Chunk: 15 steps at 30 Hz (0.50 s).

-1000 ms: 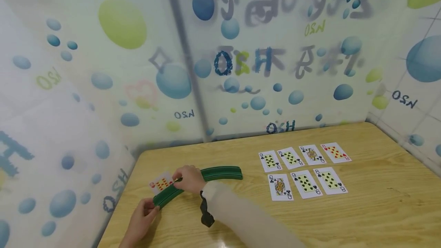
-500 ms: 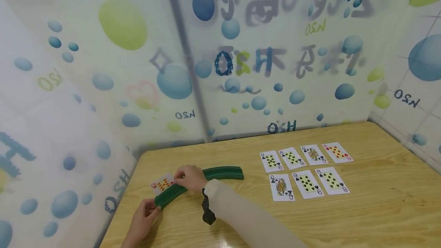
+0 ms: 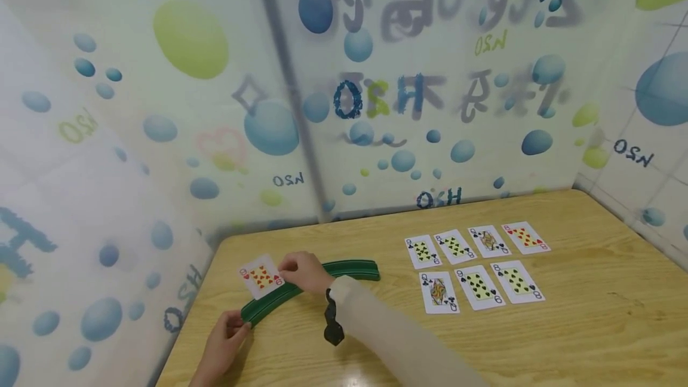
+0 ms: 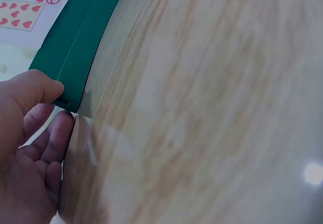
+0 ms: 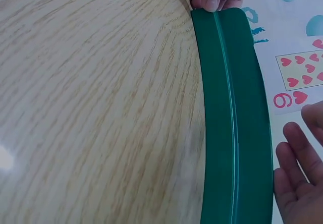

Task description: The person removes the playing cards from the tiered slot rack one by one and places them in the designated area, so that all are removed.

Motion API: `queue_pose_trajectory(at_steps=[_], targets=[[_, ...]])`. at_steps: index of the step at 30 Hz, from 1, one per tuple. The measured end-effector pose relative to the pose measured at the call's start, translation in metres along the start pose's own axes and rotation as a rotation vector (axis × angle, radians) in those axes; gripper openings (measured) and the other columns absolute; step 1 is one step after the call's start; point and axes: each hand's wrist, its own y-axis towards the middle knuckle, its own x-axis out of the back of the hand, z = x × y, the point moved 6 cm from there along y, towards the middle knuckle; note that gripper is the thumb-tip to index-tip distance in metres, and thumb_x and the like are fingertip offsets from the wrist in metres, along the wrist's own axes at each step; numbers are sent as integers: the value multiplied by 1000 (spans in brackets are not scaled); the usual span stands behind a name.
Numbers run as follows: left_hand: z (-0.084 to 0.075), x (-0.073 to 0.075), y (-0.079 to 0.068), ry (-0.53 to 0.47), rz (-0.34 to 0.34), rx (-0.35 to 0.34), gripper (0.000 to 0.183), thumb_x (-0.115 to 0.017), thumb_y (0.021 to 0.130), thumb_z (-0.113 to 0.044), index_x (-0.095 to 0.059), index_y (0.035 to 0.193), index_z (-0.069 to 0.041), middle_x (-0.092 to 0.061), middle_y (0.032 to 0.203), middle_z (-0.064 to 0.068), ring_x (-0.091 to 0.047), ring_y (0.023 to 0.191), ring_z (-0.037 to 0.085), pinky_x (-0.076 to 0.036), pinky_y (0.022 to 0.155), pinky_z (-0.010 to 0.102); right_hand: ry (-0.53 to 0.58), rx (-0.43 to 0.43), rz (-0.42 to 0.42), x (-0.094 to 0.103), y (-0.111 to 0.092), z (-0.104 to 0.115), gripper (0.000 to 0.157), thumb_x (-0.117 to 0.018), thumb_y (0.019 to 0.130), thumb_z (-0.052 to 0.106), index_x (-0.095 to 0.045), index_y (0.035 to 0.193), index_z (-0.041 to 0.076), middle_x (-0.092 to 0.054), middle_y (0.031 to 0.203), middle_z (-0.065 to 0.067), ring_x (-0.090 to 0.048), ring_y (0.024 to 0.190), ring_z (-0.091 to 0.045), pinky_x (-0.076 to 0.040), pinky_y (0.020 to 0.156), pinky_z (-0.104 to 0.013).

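Observation:
My left hand [image 3: 221, 339] pinches the near-left end of a curved green playing-card holder [image 3: 352, 269], thumb on top and fingers below, as the left wrist view also shows. Behind the holder's left half, my right hand [image 3: 306, 273] pinches the right edge of a nine of hearts playing card [image 3: 261, 278]. The card leans face toward me, its lower edge close to the holder; whether it touches the groove I cannot tell. In the right wrist view, the card [image 5: 303, 70] is cut off by the frame beside the right fingers [image 5: 300, 151].
Two rows of face-up playing cards lie to the right on the wooden table [image 3: 591, 291], among them a queen of clubs [image 3: 438, 292] and an eight of hearts [image 3: 525, 237]. A patterned curtain [image 3: 376, 154] stands behind the table. A dark bracelet [image 3: 332, 318] circles the right wrist.
My right hand has shifted slightly right, lifting the nine of hearts so that more of its face shows above the holder. The left hand and holder have hardly moved.

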Motion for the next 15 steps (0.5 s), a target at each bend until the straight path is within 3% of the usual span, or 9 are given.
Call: queue_pose_trajectory(at_steps=[10,15], targets=[[1,0,-1,34,9,-14,30,-54,89,-6,-44,113,9,-55,103,19,-54,90,23,-44,72,25,28,-21,-23,28,-13,-2,7,-61,87,9,-66,90,6,-61,82,5,-53,73,-5,-45,66,-19],[0,-1,1,42,31,-7,31,-52,89,-5,-42,114,10,-53,106,22,-53,95,30,-45,77,33,10,-26,-21,51,-21,-6,7,-60,86,9,-67,89,8,-61,83,5,-53,74,-5,-45,67,-20]])
